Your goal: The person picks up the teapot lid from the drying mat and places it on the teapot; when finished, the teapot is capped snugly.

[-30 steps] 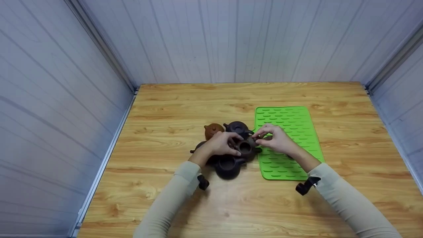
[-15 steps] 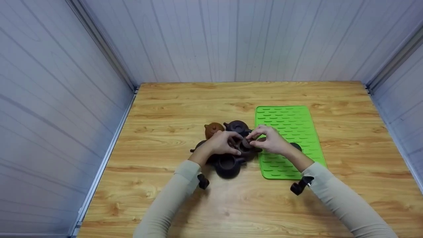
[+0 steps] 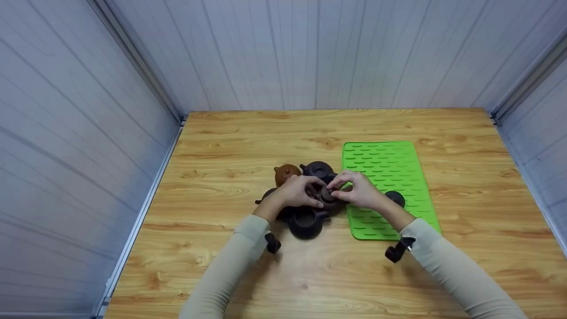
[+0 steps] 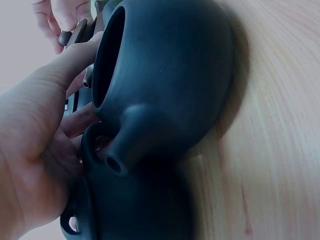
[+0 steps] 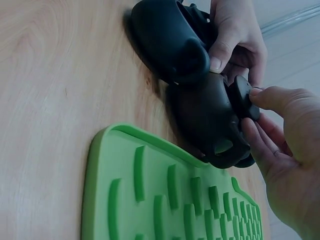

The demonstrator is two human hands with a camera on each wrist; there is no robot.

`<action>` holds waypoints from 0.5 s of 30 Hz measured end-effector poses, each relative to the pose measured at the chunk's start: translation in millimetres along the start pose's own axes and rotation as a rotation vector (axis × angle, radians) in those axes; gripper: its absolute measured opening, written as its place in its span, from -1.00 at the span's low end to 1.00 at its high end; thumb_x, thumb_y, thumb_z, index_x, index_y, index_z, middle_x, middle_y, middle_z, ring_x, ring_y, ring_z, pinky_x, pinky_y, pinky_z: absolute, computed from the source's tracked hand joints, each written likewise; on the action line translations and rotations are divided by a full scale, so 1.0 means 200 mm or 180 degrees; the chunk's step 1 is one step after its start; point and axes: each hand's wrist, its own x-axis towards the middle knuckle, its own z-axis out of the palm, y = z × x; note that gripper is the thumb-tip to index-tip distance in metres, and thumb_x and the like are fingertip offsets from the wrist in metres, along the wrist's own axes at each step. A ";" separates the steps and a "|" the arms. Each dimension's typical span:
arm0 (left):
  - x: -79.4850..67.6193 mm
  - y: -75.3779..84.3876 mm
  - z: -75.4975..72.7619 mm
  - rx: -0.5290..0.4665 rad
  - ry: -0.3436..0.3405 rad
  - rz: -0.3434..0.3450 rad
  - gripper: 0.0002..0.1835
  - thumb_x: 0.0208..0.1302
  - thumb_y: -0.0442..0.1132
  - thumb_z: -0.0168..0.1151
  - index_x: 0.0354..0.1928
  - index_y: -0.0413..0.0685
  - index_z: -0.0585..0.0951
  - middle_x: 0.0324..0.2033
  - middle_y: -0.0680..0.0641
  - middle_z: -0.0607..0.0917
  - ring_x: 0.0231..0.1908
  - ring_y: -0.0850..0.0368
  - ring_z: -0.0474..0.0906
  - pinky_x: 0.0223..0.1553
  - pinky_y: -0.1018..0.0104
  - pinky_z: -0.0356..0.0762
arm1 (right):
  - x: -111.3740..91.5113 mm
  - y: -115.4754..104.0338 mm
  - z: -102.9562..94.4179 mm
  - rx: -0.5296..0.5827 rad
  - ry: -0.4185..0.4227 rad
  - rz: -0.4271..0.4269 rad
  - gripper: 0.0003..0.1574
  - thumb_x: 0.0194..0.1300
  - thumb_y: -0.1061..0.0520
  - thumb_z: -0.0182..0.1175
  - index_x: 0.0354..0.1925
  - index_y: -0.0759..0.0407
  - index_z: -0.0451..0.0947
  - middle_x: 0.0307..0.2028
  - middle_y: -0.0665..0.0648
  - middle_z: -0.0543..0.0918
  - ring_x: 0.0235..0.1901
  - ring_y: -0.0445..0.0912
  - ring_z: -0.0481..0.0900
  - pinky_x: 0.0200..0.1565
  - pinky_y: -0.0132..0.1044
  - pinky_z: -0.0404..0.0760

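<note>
In the middle of the table, my left hand point(image 3: 296, 193) holds a dark brown teapot point(image 5: 202, 112) steady, thumb on its near side and fingers on the far side. My right hand point(image 3: 359, 193) pinches the knob of a matching round lid point(image 5: 242, 98) between thumb and fingers. The lid is right at the teapot's mouth, slightly tilted in the right wrist view. In front of this pot stands a black teapot point(image 4: 175, 75) with an uncovered mouth. Another dark teapot point(image 3: 267, 195) is partly hidden under my left wrist.
Behind my hands are an orange-brown teapot point(image 3: 287, 174) with its lid on and a dark teapot point(image 3: 318, 169). A green ridged mat point(image 3: 381, 156) lies to the right, with a dark round thing point(image 3: 395, 197) on it, partly covered by my right forearm. Pale panels wall the table.
My right hand has moved left with the lid, from beside the brown teapot to over its mouth, and the lid has tipped flatter. The left hand has stayed in place.
</note>
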 end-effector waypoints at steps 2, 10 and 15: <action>-0.01 0.01 0.00 0.0003 0.0011 -0.0005 -0.35 0.23 0.09 0.75 0.36 0.28 0.76 -0.07 0.04 0.96 -0.02 0.21 0.89 0.14 0.29 0.75 | 0.00 0.00 0.00 -0.0001 -0.0007 -0.0011 -0.77 0.48 0.26 0.50 0.06 0.26 0.87 0.10 0.36 0.77 0.13 0.12 0.72 0.11 -0.20 0.81; 0.03 -0.07 0.03 0.0024 0.0049 0.0025 -0.35 0.20 0.13 0.76 0.33 0.36 0.76 -0.07 0.08 0.96 -0.04 0.28 0.87 0.15 0.28 0.75 | -0.01 0.02 0.02 0.0033 -0.0002 0.0045 -0.78 0.48 0.27 0.50 0.05 0.26 0.88 0.08 0.35 0.75 0.06 0.06 0.71 -0.01 -0.46 0.72; 0.05 -0.09 0.04 0.0072 0.0060 0.0092 -0.34 0.20 0.17 0.75 0.34 0.33 0.76 -0.06 0.06 0.96 -0.02 0.23 0.87 0.17 0.21 0.76 | -0.01 0.02 0.02 0.0013 0.0004 0.0026 -0.78 0.48 0.26 0.50 0.05 0.25 0.88 0.07 0.35 0.76 0.04 0.00 0.70 0.00 -0.44 0.72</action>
